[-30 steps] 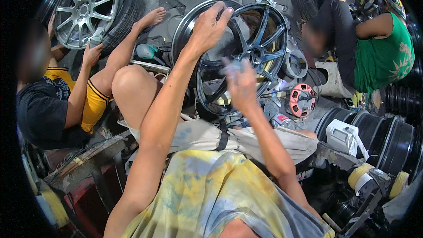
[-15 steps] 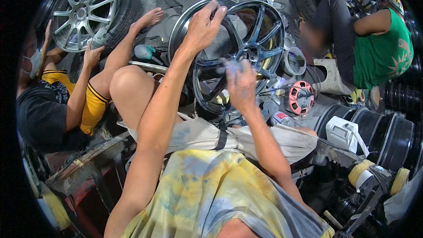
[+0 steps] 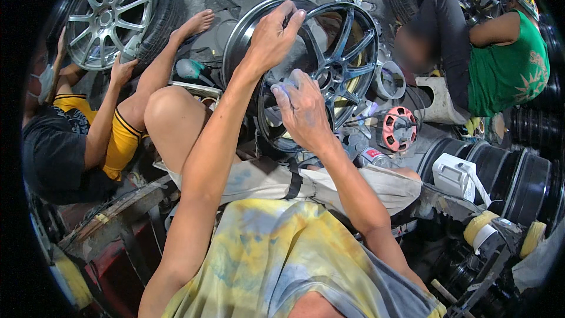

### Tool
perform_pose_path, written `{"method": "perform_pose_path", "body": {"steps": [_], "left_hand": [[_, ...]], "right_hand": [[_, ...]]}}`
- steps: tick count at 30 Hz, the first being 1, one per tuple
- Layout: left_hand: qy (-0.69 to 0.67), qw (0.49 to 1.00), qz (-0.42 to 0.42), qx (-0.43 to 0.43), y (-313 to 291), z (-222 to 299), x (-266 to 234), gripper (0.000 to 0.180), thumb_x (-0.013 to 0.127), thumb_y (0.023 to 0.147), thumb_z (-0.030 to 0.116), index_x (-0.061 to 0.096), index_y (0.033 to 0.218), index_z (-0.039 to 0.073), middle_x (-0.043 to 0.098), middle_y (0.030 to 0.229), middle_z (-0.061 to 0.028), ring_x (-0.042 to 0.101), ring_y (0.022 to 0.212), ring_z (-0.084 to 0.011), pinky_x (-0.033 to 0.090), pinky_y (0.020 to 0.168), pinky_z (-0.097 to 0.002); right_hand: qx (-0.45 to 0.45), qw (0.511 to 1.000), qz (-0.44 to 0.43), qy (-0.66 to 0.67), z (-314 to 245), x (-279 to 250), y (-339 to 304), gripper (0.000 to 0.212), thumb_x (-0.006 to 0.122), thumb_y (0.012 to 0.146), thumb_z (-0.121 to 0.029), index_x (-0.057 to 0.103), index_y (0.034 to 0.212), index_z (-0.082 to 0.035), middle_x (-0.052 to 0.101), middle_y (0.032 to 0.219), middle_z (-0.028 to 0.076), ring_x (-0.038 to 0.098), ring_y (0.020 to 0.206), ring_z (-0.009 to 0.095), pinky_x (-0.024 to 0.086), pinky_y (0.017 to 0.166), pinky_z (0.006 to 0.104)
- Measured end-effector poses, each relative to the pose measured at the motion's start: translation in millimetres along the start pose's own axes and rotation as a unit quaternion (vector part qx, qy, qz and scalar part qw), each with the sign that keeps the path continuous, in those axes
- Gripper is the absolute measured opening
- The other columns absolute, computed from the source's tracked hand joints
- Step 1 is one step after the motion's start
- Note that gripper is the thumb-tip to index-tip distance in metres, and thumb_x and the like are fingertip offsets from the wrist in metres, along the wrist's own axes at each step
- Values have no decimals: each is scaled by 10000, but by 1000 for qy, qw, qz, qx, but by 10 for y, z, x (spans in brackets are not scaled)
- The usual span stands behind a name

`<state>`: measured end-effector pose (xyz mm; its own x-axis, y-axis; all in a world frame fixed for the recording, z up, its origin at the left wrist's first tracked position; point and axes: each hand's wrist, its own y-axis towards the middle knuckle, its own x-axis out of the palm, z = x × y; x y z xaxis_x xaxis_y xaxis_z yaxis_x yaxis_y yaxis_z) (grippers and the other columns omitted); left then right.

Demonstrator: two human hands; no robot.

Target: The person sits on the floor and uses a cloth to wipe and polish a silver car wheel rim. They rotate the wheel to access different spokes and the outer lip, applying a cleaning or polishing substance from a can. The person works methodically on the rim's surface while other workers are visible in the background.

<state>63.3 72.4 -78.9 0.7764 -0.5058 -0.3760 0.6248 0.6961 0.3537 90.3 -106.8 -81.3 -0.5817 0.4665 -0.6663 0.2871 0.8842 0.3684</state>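
A dark glossy spoked wheel rim point(image 3: 344, 47) stands tilted in front of my knees. My left hand point(image 3: 275, 34) is closed round its upper left edge, thumb and fingers bent over the lip. Over the lower left spokes is my right hand point(image 3: 305, 112), its fingers curled and dusted bluish grey. A pale bluish patch shows at its fingertips, but whether that is a thin pad or only dust is unclear. Part of the rim's left face is hidden behind my hands. Another silver-edged rim point(image 3: 235, 44) sits just behind it.
Beside my right knee are a red cord reel point(image 3: 397, 128), a clear bottle point(image 3: 374, 158) and a white ring-shaped container point(image 3: 391, 79). A co-worker point(image 3: 65, 147) at left holds a tool against a silver wheel point(image 3: 106, 17); another person point(image 3: 506, 65) sits at right. Black rims point(image 3: 500, 182) lie nearby.
My right hand has moved left and slightly down across the spokes, away from the hub. My left hand keeps its grip on the rim's edge.
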Motion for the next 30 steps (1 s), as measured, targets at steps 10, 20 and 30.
{"method": "perform_pose_path", "body": {"steps": [10, 20, 30], "left_hand": [[29, 1000, 2, 5, 62, 22, 37, 354, 575, 1062, 332, 598, 964, -7, 524, 722, -94, 480, 694, -165, 432, 674, -355], [122, 989, -57, 56, 90, 297, -27, 431, 639, 1010, 394, 636, 978, -37, 628, 775, -203, 608, 725, -314, 478, 708, -439], [264, 932, -231, -94, -1572, 280, -504, 506, 763, 889, 349, 660, 739, -123, 617, 683, -326, 659, 715, -489, 498, 684, -550]], "right_hand": [[-31, 997, 67, 5, 161, 123, -89, 164, 673, 962, -180, 735, 963, -28, 580, 938, 165, 594, 897, 356, 455, 777, 486], [424, 901, 94, -11, 1612, -204, -1318, 432, 502, 1060, -288, 772, 950, 30, 657, 996, 307, 654, 924, 459, 481, 801, 548], [409, 909, 6, -73, 1791, 384, -1567, 574, 369, 1094, -427, 716, 1002, 20, 690, 996, 342, 631, 950, 568, 479, 905, 606]]}}
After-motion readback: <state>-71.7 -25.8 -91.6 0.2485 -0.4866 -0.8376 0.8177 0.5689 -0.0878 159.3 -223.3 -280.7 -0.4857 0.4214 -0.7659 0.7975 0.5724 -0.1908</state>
